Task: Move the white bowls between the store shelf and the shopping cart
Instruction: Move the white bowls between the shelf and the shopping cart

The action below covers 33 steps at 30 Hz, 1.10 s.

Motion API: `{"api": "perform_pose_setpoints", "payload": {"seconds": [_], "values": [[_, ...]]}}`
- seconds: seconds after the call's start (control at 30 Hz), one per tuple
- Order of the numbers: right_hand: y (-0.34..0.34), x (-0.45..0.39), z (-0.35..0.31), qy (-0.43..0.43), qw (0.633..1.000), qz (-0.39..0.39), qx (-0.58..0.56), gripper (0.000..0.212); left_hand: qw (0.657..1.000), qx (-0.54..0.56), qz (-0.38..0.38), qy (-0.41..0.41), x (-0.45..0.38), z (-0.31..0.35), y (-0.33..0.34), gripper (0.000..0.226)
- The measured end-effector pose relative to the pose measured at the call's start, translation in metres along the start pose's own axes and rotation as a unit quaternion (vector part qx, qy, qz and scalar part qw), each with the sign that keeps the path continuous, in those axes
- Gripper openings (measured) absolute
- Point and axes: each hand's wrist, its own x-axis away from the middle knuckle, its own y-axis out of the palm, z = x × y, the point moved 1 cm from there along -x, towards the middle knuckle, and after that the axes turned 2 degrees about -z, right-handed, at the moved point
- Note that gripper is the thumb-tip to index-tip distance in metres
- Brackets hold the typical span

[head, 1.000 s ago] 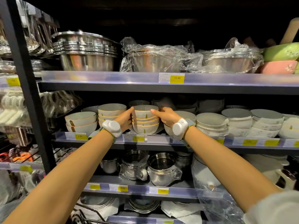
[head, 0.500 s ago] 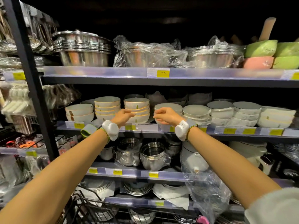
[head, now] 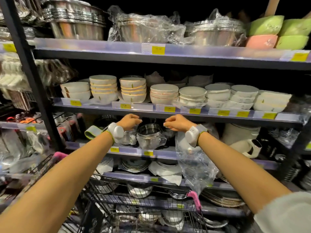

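Having dropped below the bowl stack [head: 133,89], both hands [head: 130,121] [head: 177,122] hang loosely curled, empty.

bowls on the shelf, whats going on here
A person stands at a store shelf with both arms out. The left hand and right hand are empty, just below the shelf edge. The stack of white bowls sits on the shelf untouched. A wire shopping cart waits below.
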Motion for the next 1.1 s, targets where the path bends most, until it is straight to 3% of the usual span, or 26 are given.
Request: {"api": "perform_pose_setpoints", "payload": {"seconds": [0.1, 0.13, 0.27, 0.3, 0.33, 0.37, 0.43, 0.57, 0.7, 0.73, 0.83, 0.87, 1.0, 1.1], "values": [[0.004, 0.005, 0.017, 0.010, 1.000, 0.004, 0.013, 0.041, 1.000, -0.012, -0.016, -0.011, 0.007, -0.015, 0.011, 0.004], [0.010, 0.006, 0.049, 0.040, 0.999, -0.011, 0.010, 0.040, 0.998, -0.023, -0.050, -0.040, 0.006, -0.038, 0.034, 0.008], [0.013, 0.017, 0.072, 0.045, 0.998, -0.013, 0.041, 0.045, 0.997, -0.014, -0.046, -0.053, 0.014, -0.055, 0.051, 0.017], [0.022, 0.019, 0.101, 0.066, 0.996, -0.045, 0.046, 0.045, 0.993, -0.017, -0.072, -0.087, 0.015, -0.080, 0.073, 0.017], [0.022, 0.015, 0.111, 0.072, 0.995, -0.049, 0.045, 0.038, 0.991, -0.012, -0.085, -0.100, 0.013, -0.088, 0.079, 0.009], [0.025, 0.026, 0.119, 0.094, 0.991, -0.043, 0.088, 0.027, 0.988, -0.035, -0.101, -0.113, 0.025, -0.090, 0.083, 0.014], [0.034, 0.018, 0.156, 0.107, 0.989, -0.053, 0.083, 0.023, 0.985, -0.033, -0.129, -0.110, 0.015, -0.118, 0.103, 0.031], [0.047, 0.022, 0.195, 0.151, 0.981, -0.077, 0.093, 0.019, 0.977, -0.034, -0.144, -0.153, 0.004, -0.151, 0.125, 0.017], [0.053, 0.029, 0.219, 0.197, 0.972, -0.089, 0.092, 0.038, 0.975, -0.019, -0.161, -0.151, 0.017, -0.154, 0.136, 0.014], [0.062, 0.020, 0.241, 0.206, 0.971, -0.093, 0.078, 0.036, 0.969, -0.014, -0.185, -0.163, 0.009, -0.173, 0.149, 0.014], [0.072, 0.047, 0.226, 0.228, 0.962, -0.107, 0.102, 0.038, 0.960, -0.044, -0.200, -0.191, 0.022, -0.189, 0.156, 0.014], [0.084, 0.041, 0.253, 0.228, 0.961, -0.123, 0.099, 0.038, 0.952, -0.056, -0.218, -0.207, 0.013, -0.216, 0.172, 0.016], [0.088, 0.050, 0.261, 0.241, 0.960, -0.108, 0.094, 0.049, 0.942, -0.082, -0.226, -0.236, 0.022, -0.237, 0.185, 0.032], [0.107, 0.055, 0.289, 0.275, 0.944, -0.131, 0.125, 0.045, 0.927, -0.116, -0.230, -0.272, 0.037, -0.268, 0.204, 0.039]]}}
